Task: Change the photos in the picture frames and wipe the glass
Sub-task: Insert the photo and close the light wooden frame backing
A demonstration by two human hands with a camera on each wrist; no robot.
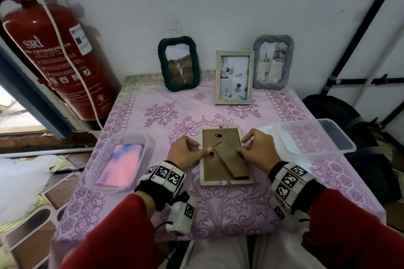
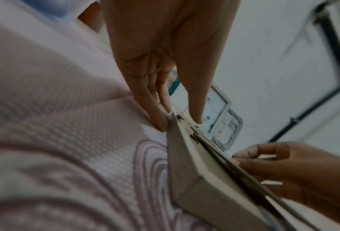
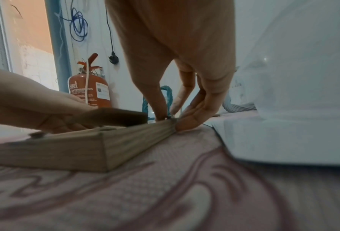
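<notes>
Currently wooden frame face-down at bench centre, so we reach backing clips. Left hand pinches 9 o'clock edge, thumb on backing; right hand pinches 3 o'clock edge. Both steady it. Other frames at 12 o'clock.
</notes>
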